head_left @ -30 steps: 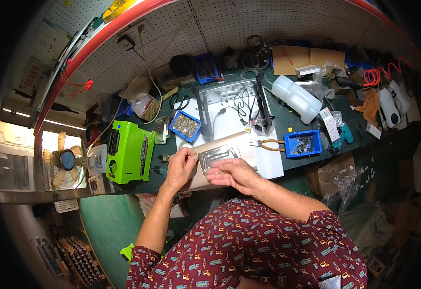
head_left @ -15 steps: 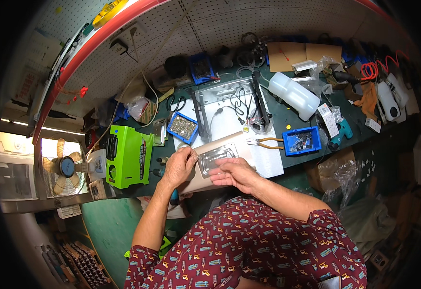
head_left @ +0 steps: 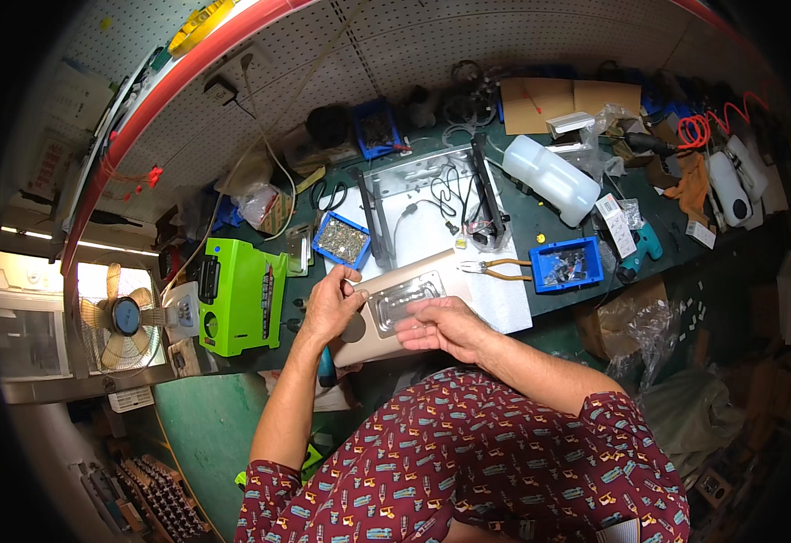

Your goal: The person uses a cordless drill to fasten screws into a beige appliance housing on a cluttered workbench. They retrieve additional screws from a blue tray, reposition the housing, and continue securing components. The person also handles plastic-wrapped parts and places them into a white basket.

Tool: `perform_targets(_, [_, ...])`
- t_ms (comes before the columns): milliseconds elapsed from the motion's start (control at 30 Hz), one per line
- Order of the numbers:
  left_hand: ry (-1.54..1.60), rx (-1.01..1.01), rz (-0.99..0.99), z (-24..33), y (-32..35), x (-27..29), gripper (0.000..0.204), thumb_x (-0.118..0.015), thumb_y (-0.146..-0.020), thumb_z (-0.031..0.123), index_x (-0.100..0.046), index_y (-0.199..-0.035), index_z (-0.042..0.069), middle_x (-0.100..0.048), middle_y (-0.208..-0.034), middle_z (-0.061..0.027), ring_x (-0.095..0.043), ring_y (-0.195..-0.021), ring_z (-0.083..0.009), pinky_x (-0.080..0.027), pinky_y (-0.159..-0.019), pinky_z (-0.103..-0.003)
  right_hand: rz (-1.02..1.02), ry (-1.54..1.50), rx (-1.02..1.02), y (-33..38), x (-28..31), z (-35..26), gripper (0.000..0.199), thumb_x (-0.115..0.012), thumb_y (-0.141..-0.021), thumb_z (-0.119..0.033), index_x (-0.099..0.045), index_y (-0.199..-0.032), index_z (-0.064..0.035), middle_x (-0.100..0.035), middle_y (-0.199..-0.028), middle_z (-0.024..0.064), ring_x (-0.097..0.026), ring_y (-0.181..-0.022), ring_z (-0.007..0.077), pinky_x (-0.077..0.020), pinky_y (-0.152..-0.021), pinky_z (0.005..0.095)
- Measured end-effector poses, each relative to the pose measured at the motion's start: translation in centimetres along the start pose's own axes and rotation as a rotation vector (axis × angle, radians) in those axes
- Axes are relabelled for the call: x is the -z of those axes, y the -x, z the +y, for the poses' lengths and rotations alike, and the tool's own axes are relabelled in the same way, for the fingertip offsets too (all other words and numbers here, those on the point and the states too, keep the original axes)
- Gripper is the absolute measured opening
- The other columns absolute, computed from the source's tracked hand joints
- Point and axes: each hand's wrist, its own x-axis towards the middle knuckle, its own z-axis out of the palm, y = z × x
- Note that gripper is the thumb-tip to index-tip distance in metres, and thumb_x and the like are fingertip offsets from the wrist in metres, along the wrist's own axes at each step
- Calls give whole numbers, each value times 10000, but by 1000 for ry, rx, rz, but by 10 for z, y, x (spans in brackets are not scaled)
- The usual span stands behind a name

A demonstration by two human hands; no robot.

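Note:
A beige panel (head_left: 445, 274) lies tilted on the bench before me, with a clear window (head_left: 411, 291) and a round hole near its left end. Above its left edge is my left hand (head_left: 330, 308), its fingers curled; anything between them is too small to make out. My right hand (head_left: 450, 328) is held over the panel's near side, palm partly turned up, fingers stretched out beside the window. Close to my left fingertips stands a blue bin (head_left: 325, 256) full of small metal parts. A teal-handled tool (head_left: 327, 369) sticks out beneath my left wrist.
A white foam sheet (head_left: 504, 308) bears orange-handled pliers (head_left: 504, 264). Behind it stand a metal frame (head_left: 368, 213) and black cables (head_left: 450, 195). A green machine casing (head_left: 246, 299) is at left; a blue bin (head_left: 566, 282), white tank (head_left: 549, 179) and teal power tool (head_left: 644, 249) are at right.
My left hand has shifted slightly up and left from the window, uncovering the panel's round hole. The panel's left end looks slightly shifted. My right hand has hardly moved.

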Motion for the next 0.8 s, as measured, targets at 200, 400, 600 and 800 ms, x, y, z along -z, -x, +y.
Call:
perform_targets(200, [126,-188,125,13,19,-7,106,-690,-894,14,-675,-991,-24,-628,-810,-69,-612,-726,-143,-508,-682,-301,-114,-180,45,10,-1,-8,363,-435,-1063,-80,-458,-1359,130,-626,-1217,271,-680,-1119,348,-589,-994,431])
perform_targets(400, [-152,-531,100,71,53,-33,173,-776,-828,53,-719,-991,56,-657,-873,-101,-657,-793,-290,-541,-708,-369,-139,-221,113,10,5,-8,346,-444,-1067,-96,-501,-1334,117,-634,-1212,217,-672,-1113,293,-584,-973,404])
perform_targets(600, [-258,-634,133,77,54,-53,187,-771,-832,90,-673,-991,86,-625,-861,-95,-654,-814,-310,-539,-687,-405,-132,-232,143,15,7,-6,324,-454,-1065,-102,-531,-1310,95,-641,-1211,190,-673,-1099,252,-583,-940,377])
perform_targets(800, [-191,-609,34,82,51,-60,148,-737,-865,87,-632,-966,65,-604,-844,-112,-642,-796,-332,-527,-667,-413,-131,-263,162,21,19,2,327,-453,-1062,-101,-529,-1309,99,-640,-1221,198,-670,-1109,261,-576,-967,389])
